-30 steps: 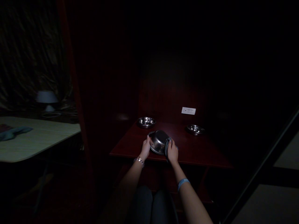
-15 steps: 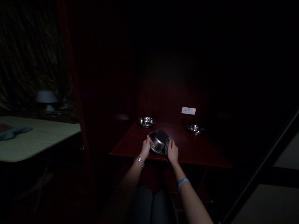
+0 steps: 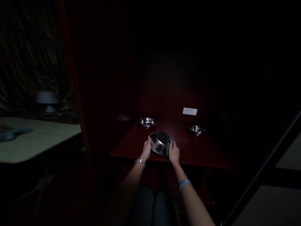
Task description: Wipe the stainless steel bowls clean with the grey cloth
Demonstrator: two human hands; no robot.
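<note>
A shiny steel bowl (image 3: 159,142) is tipped with its underside toward me, just over the front part of the dark red desk (image 3: 131,145). My left hand (image 3: 146,148) grips its rim on the left, thumb on the outer side. On the right, my right hand (image 3: 173,152) presses a dark grey cloth (image 3: 167,147) against the bowl's edge. The fingers behind the bowl are hidden. Two more steel bowls rest upright farther back: one bowl (image 3: 147,123) at the left and another bowl (image 3: 197,130) at the right.
A white socket panel (image 3: 190,111) is set in the back wall. To the left stands a pale table (image 3: 47,138) with a bluish cloth (image 3: 16,133) on it. Behind that table is a lamp (image 3: 47,98). Dark panels enclose the desk.
</note>
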